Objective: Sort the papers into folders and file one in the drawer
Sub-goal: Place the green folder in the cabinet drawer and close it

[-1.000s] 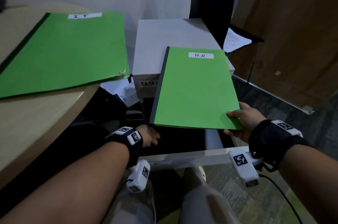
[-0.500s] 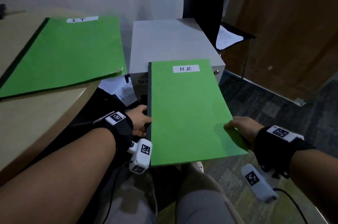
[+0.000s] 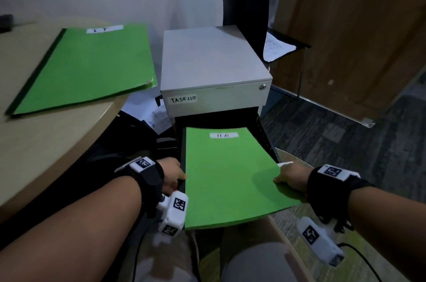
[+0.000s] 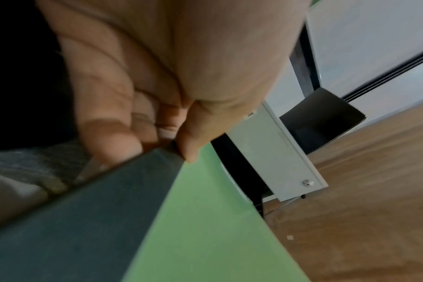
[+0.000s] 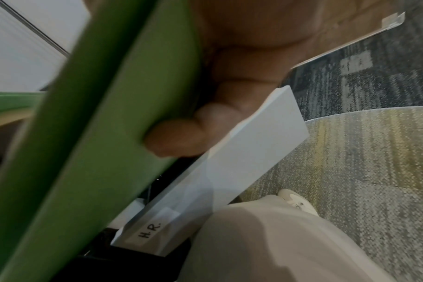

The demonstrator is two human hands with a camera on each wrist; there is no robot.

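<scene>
A green folder [image 3: 226, 175] labelled H.R. hangs tilted over the open second drawer [image 3: 262, 141] of the grey cabinet [image 3: 214, 58]. My left hand [image 3: 178, 178] pinches its dark spine [image 4: 96, 219] between thumb and fingers [image 4: 188, 152]. On the other long edge my right hand [image 3: 283, 178] grips the folder [image 5: 96, 133], thumb on top and fingers [image 5: 181, 137] underneath. The white drawer front [image 5: 229, 171] with an H.R. label sits just below that hand. A second green folder [image 3: 87, 67], labelled IT, lies on the round table [image 3: 46, 155].
The cabinet's top drawer [image 3: 219, 97] is closed and labelled TASK LIST. Loose papers [image 3: 156, 115] lie low between table and cabinet. A dark chair [image 3: 279, 46] holding a sheet stands behind the cabinet, with a wooden wall to the right. My knees are below the folder.
The H.R. folder came down from cabinet-top height to just over the open drawer. My left hand rose from the drawer and took hold of the spine; my right hand kept its hold.
</scene>
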